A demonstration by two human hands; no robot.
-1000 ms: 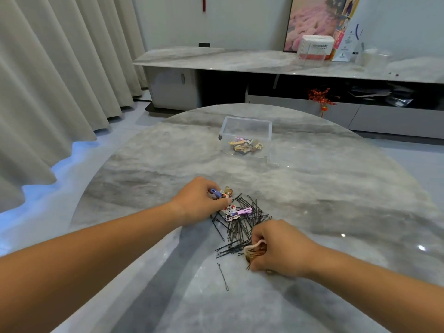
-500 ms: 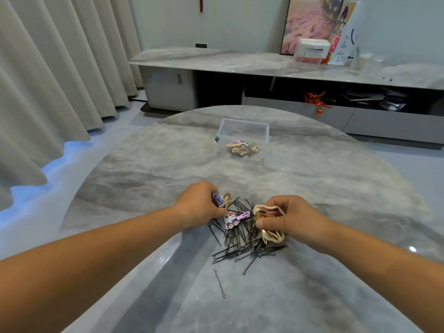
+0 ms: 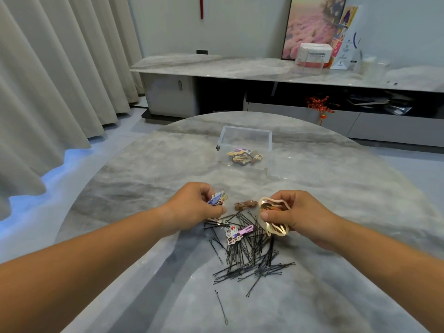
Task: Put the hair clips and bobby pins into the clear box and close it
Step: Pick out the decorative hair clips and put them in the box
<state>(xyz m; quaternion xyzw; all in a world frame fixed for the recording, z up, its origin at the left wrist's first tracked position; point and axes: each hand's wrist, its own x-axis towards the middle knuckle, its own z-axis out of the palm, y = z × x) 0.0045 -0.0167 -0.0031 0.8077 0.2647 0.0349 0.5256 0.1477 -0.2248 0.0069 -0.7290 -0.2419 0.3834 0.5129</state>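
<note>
Just below the middle of the frame, both hands work over a loose pile of thin black bobby pins [image 3: 249, 255] spread on the round grey marble tabletop [image 3: 336, 188]. The left hand [image 3: 194, 207] is closed around a small bunch of coloured hair clips [image 3: 217, 200], blue and pale pieces poking out past the fingertips. The right hand [image 3: 293, 212] pinches a couple of flat gold cut-out hair clips [image 3: 274, 217] between thumb and fingers, lifted just clear of the pile. Between the two hands a brown hair clip [image 3: 245, 205] lies on the tabletop, and a white and lilac cartoon clip [image 3: 236, 233] rests on top of the pins lower down. One stray pin [image 3: 222, 307] lies apart toward the bottom of the frame. The clear plastic box [image 3: 245, 147], open with no lid on it, stands above the hands at upper centre, well apart from the pile, with a few clips already lying in it; where its lid is I cannot tell. The step in hand looks like gathering the decorative clips. The next move calls for carrying both handfuls up over the box rim and releasing them there, then returning for the two remaining clips and the pins, which will need sweeping together, being thin and scattered.
</note>
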